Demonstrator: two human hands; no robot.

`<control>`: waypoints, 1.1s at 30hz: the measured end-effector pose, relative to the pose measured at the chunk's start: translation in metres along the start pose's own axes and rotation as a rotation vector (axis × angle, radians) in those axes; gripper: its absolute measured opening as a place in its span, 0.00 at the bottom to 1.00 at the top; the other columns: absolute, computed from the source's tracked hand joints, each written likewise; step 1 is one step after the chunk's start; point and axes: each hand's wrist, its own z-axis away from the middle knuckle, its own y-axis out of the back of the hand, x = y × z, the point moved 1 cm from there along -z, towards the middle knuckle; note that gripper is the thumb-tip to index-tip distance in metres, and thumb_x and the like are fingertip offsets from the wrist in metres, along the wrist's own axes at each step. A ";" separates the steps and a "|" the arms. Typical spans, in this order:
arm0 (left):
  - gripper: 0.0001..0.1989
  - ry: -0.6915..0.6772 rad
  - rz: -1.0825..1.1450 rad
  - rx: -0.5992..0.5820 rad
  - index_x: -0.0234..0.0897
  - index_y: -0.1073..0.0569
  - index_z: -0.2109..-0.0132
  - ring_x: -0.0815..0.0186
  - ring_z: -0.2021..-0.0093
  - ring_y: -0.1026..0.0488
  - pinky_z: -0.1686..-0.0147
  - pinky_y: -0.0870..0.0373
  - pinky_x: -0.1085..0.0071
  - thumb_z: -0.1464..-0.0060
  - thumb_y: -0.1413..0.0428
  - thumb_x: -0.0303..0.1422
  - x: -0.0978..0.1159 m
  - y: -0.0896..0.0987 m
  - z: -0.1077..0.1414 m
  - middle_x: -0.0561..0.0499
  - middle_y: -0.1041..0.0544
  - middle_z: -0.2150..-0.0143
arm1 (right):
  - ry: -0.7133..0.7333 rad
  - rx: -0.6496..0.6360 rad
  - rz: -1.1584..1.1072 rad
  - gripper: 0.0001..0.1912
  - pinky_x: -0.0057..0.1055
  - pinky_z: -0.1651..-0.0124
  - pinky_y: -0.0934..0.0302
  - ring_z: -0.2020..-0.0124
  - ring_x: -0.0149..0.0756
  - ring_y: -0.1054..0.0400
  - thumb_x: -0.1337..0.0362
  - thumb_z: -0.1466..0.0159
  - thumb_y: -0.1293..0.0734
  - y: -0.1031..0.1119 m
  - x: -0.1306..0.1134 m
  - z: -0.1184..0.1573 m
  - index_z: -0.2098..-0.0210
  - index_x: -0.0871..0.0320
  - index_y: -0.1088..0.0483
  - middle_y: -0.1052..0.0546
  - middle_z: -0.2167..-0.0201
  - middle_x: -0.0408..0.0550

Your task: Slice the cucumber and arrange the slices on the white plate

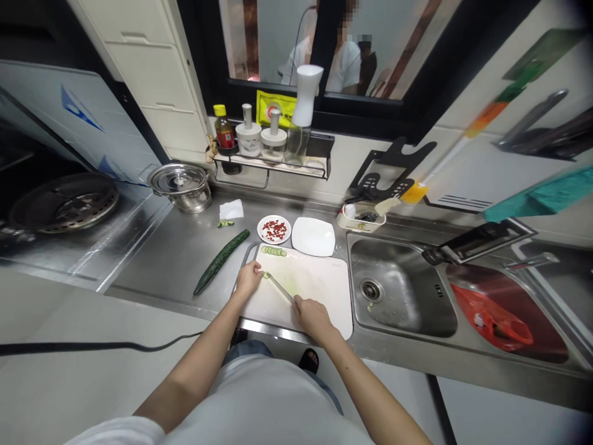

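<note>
A white cutting board [324,290] lies on the steel counter. My right hand [314,316] is closed round the handle of a knife [281,288], whose blade points up and left across the board. At the blade's tip is a small green cucumber slice [266,275]. Beside it, on the board's left part, my left hand [250,278] has its fingers pressed together; whatever they hold is too small to name. A row of cucumber slices [273,251] lies along the board's upper left edge. Left of the board rests a whole cucumber [221,261].
Behind the board stand a plate of red pieces [274,230] and a white square plate [314,237]. A lidded steel pot [180,186] is at the back left. The sink [403,287] borders the board's right side. A condiment shelf [273,164] hangs above the counter.
</note>
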 end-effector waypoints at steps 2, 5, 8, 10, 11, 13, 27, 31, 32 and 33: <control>0.09 0.008 -0.003 -0.003 0.36 0.26 0.59 0.68 0.66 0.28 0.64 0.36 0.73 0.50 0.42 0.30 0.000 -0.001 -0.001 0.51 0.24 0.66 | 0.006 -0.007 0.008 0.15 0.31 0.63 0.42 0.59 0.42 0.27 0.64 0.30 0.48 0.002 -0.001 0.000 0.52 0.60 0.34 0.23 0.62 0.58; 0.09 0.007 -0.007 -0.003 0.36 0.26 0.60 0.68 0.66 0.28 0.65 0.36 0.74 0.50 0.41 0.30 -0.001 -0.001 -0.002 0.51 0.24 0.66 | 0.020 -0.018 0.008 0.16 0.32 0.61 0.41 0.58 0.43 0.27 0.67 0.31 0.48 0.006 -0.001 -0.002 0.52 0.61 0.33 0.23 0.61 0.58; 0.09 0.007 -0.006 -0.002 0.36 0.26 0.60 0.68 0.67 0.29 0.66 0.37 0.74 0.51 0.41 0.29 -0.001 -0.001 -0.003 0.51 0.24 0.67 | 0.027 -0.028 0.001 0.15 0.32 0.61 0.40 0.58 0.43 0.27 0.68 0.32 0.47 0.011 -0.002 -0.003 0.52 0.61 0.33 0.23 0.60 0.58; 0.09 0.010 -0.003 -0.002 0.36 0.26 0.61 0.68 0.67 0.29 0.66 0.37 0.74 0.52 0.40 0.29 -0.001 0.000 -0.003 0.52 0.24 0.67 | 0.026 -0.040 0.004 0.16 0.32 0.61 0.40 0.58 0.43 0.27 0.69 0.32 0.47 0.015 -0.003 -0.005 0.52 0.61 0.33 0.23 0.60 0.59; 0.09 0.011 -0.001 -0.002 0.36 0.26 0.61 0.68 0.68 0.29 0.67 0.38 0.74 0.52 0.40 0.29 -0.001 0.000 -0.003 0.52 0.25 0.67 | 0.023 -0.046 0.007 0.16 0.32 0.60 0.40 0.58 0.42 0.27 0.70 0.33 0.47 0.017 -0.003 -0.005 0.51 0.61 0.33 0.23 0.60 0.59; 0.09 0.010 0.004 -0.004 0.36 0.26 0.61 0.69 0.68 0.29 0.67 0.38 0.75 0.52 0.40 0.30 0.000 0.000 -0.003 0.52 0.25 0.68 | 0.022 -0.056 0.012 0.16 0.32 0.60 0.39 0.57 0.42 0.28 0.70 0.33 0.47 0.019 -0.004 -0.006 0.50 0.61 0.33 0.23 0.59 0.59; 0.09 -0.007 0.012 0.009 0.35 0.27 0.61 0.69 0.70 0.30 0.69 0.40 0.75 0.52 0.39 0.30 -0.001 0.000 -0.004 0.52 0.25 0.69 | 0.028 -0.060 0.021 0.17 0.34 0.60 0.38 0.57 0.43 0.27 0.73 0.35 0.47 0.014 -0.005 -0.009 0.51 0.62 0.34 0.23 0.59 0.60; 0.09 -0.010 0.011 0.006 0.35 0.27 0.61 0.69 0.69 0.30 0.68 0.40 0.74 0.52 0.39 0.30 -0.002 -0.001 -0.004 0.51 0.25 0.68 | 0.019 -0.076 0.015 0.17 0.33 0.59 0.38 0.57 0.42 0.27 0.73 0.35 0.47 0.015 -0.005 -0.010 0.51 0.61 0.33 0.23 0.58 0.59; 0.09 -0.009 0.011 0.005 0.35 0.26 0.61 0.69 0.69 0.30 0.68 0.40 0.74 0.52 0.39 0.30 -0.002 0.000 -0.004 0.51 0.25 0.68 | 0.023 -0.076 0.019 0.17 0.33 0.59 0.38 0.57 0.42 0.27 0.73 0.35 0.47 0.016 -0.005 -0.011 0.51 0.61 0.33 0.23 0.58 0.59; 0.09 -0.007 0.010 0.003 0.35 0.26 0.61 0.69 0.69 0.30 0.68 0.40 0.74 0.52 0.39 0.30 -0.002 0.000 -0.004 0.51 0.25 0.68 | 0.030 -0.074 0.027 0.17 0.33 0.59 0.37 0.57 0.42 0.27 0.73 0.35 0.46 0.017 -0.004 -0.011 0.50 0.61 0.33 0.23 0.58 0.59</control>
